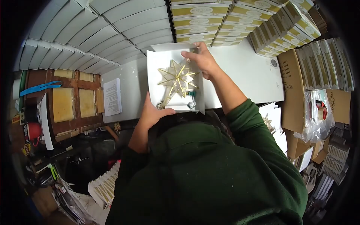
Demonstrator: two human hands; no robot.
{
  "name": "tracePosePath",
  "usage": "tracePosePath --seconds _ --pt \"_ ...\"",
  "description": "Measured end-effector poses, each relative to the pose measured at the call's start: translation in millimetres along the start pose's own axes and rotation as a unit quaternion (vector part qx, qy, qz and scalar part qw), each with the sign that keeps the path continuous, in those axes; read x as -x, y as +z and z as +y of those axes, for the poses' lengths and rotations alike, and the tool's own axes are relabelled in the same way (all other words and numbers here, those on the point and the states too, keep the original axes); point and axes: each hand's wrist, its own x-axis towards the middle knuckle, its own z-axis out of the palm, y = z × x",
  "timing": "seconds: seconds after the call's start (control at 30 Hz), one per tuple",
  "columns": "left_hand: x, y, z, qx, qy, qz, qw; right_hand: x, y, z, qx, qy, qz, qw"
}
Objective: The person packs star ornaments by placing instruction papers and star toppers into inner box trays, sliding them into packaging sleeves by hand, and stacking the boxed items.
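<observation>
An open white box [153, 75] is held up in front of me, above the near edge of the white table. Inside lies a gold-edged, many-pointed star tree topper [177, 77] with clear panels. A small green piece [192, 93] and some wire sit below the star in the box. My left hand [153, 113] grips the box's lower left corner, thumb over the near edge. At the far right corner, my right hand [204, 62] is closed on the box wall, thumb reaching inside. Fingers beneath the box are hidden.
Stacked white boxes [131, 22] line the back left; gold-and-white boxes [198, 22] fill the back right. Printed papers [112, 97] lie on the table's [243, 78] left end. A cardboard carton [290, 78] and a plastic bag with tape [318, 116] stand at right.
</observation>
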Motion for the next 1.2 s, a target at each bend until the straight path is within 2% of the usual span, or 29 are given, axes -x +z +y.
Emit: tracePosePath --seconds 0.1,0.13,0.17,0.23,0.3,0.33,0.4,0.43,0.47,0.57,0.6,0.63,0.67,0.7,0.73,0.77,0.8,0.83,0.9,0.93,1.07,1.1,1.2 --pt "6 -3 9 -0.004 0.039 0.062 0.997 -15 19 -4 0.061 -0.068 0.043 0.995" --pt "4 2 -1 -0.070 0.029 0.076 0.994 -26 20 16 0.081 -0.103 0.073 0.989" --pt "1 8 -12 -0.135 0.018 0.090 0.987 -30 17 40 0.083 -0.104 0.069 0.989" --pt "-14 16 -27 -0.262 0.002 0.117 0.958 -32 -2 77 0.175 -0.042 0.054 0.982" --pt "0 20 -37 -0.299 -0.035 0.035 0.953 -9 -24 93 0.216 -0.061 0.015 0.974" --pt "1 23 -46 -0.296 -0.036 0.040 0.954 -3 -30 90 0.220 -0.065 0.009 0.973" --pt "-1 25 -61 -0.424 -0.061 -0.110 0.897 3 -34 83 0.267 0.049 -0.043 0.961" --pt "-3 23 -57 -0.423 -0.062 -0.105 0.898 -3 -31 83 0.268 0.046 -0.047 0.961" --pt "-5 22 -53 -0.446 -0.073 -0.126 0.883 -8 -25 86 0.325 0.020 -0.044 0.945" --pt "-15 22 -23 -0.510 -0.098 -0.189 0.833 -26 -18 104 0.486 -0.060 -0.023 0.871" --pt "-20 19 -7 -0.481 -0.097 -0.117 0.864 -35 -21 111 0.487 -0.063 -0.016 0.871" --pt "-26 16 8 -0.447 -0.095 -0.045 0.888 -43 -24 119 0.485 -0.128 -0.049 0.864" --pt "-45 12 2 -0.448 -0.088 -0.047 0.888 -50 -27 131 0.481 -0.190 -0.083 0.852" --pt "-72 3 -12 -0.452 0.054 0.106 0.884 -52 -30 137 0.477 -0.249 -0.118 0.835" --pt "-97 -5 -26 -0.433 0.190 0.256 0.843 -54 -34 143 0.471 -0.306 -0.156 0.812" --pt "-113 -16 -16 -0.458 0.074 0.111 0.879 -49 -35 138 0.477 -0.305 -0.156 0.810" --pt "-124 -24 -4 -0.468 -0.042 -0.037 0.882 -40 -31 126 0.515 -0.258 -0.160 0.802" --pt "-126 -23 0 -0.465 -0.037 -0.033 0.884 -34 -26 111 0.550 -0.214 -0.162 0.791" --pt "-123 -21 3 -0.557 0.009 -0.046 0.829 -30 -12 87 0.612 -0.122 -0.163 0.764" --pt "-124 -21 0 -0.558 0.010 -0.047 0.829 -33 -7 86 0.612 -0.122 -0.161 0.764" --pt "-125 -16 -31 -0.515 -0.029 0.045 0.855 -31 13 102 0.573 -0.068 -0.030 0.816" --pt "-124 -12 -43 -0.516 -0.032 0.038 0.855 -29 17 110 0.571 -0.060 -0.032 0.818" --pt "-136 3 -65 -0.559 0.083 0.084 0.821 -48 22 120 0.560 0.000 -0.042 0.827"
